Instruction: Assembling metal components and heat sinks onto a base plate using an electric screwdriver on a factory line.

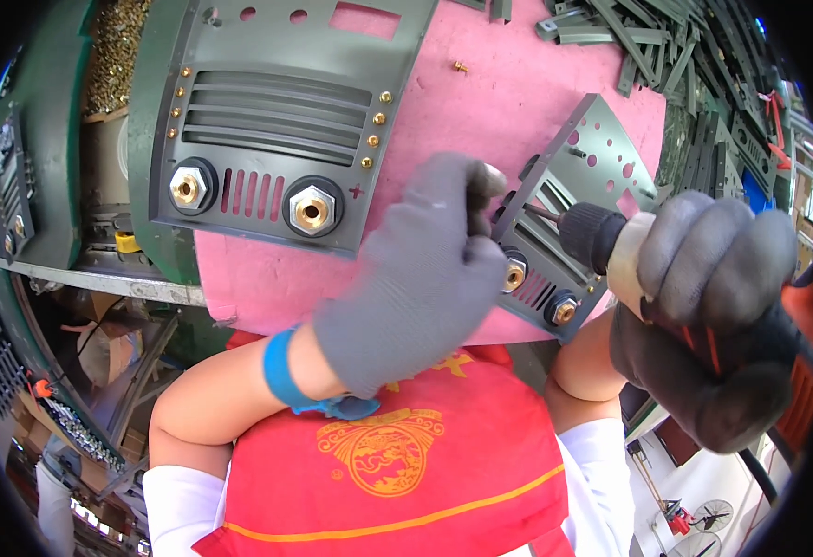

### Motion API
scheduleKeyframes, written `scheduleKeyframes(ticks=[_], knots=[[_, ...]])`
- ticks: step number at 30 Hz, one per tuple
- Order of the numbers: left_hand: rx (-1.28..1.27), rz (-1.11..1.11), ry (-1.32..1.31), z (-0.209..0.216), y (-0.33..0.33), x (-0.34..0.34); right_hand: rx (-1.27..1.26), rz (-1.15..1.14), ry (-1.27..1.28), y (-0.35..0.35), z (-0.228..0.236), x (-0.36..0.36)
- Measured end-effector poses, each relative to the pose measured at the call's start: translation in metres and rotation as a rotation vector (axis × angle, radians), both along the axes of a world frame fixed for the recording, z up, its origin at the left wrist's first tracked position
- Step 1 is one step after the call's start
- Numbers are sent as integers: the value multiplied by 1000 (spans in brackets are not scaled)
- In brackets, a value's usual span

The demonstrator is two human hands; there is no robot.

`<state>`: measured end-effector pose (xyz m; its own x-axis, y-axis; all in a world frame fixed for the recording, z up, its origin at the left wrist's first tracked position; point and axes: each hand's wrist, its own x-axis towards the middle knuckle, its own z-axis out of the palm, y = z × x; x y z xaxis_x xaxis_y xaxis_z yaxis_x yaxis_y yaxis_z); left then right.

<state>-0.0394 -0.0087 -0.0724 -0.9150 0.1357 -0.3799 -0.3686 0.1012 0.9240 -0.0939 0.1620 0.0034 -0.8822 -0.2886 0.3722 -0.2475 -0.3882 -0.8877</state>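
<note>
**While a grey-gloved left hand (416, 260) curls beside a tilted grey metal panel (566, 176), a grey-gloved right hand (717, 269) grips a black-and-orange power driver with a cream collar (624, 263)**

Closed firmly around the tool's body, the right hand aims the driver leftward, its thin bit at the panel's left edge. The left hand is half open, its fingers bent by that same edge; whether it has hold of any small part cannot be told. The tilted panel stands on the right of a pink sheet (453, 121), with two round black sockets with metal nuts at its near end.

Left of it, a larger-looking grey slatted metal panel (281, 125) lies flat, brass screws down both sides of its slats and two similar sockets along its near end. One loose brass screw (460, 67) rests on the sheet's far part. Grey metal strips (643, 39) are heaped at the far right, and small brass-coloured pieces (114, 56) fill a container at the far left. The sheet covers part of a dark green worktop (176, 255).
</note>
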Motion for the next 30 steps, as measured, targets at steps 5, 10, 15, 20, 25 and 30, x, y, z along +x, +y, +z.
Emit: scheduleKeyframes(ticks=[5, 10, 15, 20, 25, 30], knots=[[553, -79, -277, -6, -17, -12, -110, -48, -24, 35, 23, 9], [701, -35, -393, -3, -7, -23, -208, -108, -26, 42, 39, 16], [713, -124, -571, 0, -10, -31, -356, -274, 238, 14, 19, 11], [688, -128, -588, -1, -5, -28, -336, -275, 254, 5, 19, 7], [759, -98, -605, 3, 0, -27, -330, -256, 282, 7, 17, 6], [876, -56, -694, 10, 0, -31, -306, -250, 298, 13, 15, 9]])
